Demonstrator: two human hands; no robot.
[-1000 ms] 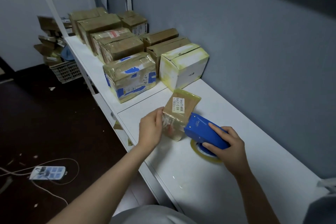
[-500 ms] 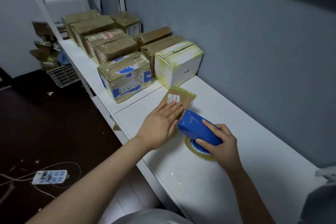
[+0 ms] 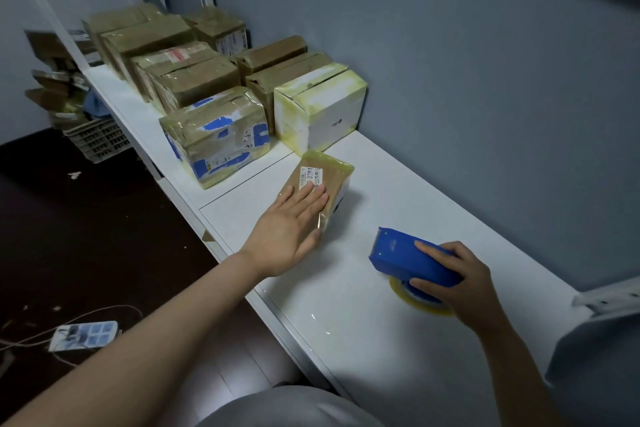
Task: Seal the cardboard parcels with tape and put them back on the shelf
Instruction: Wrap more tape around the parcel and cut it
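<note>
The left hand (image 3: 291, 229) has its grip released: flat palm and straight fingers press on the small taped parcel (image 3: 329, 173), which lies label-up on the white shelf (image 3: 433, 191). The right hand (image 3: 460, 284) grasps the blue tape dispenser (image 3: 405, 258), well apart to the right. The parcel's long axis runs away from the person toward the white box (image 3: 322, 104) just beyond, and a blue-patched parcel (image 3: 218, 135) stands to the left.
</note>
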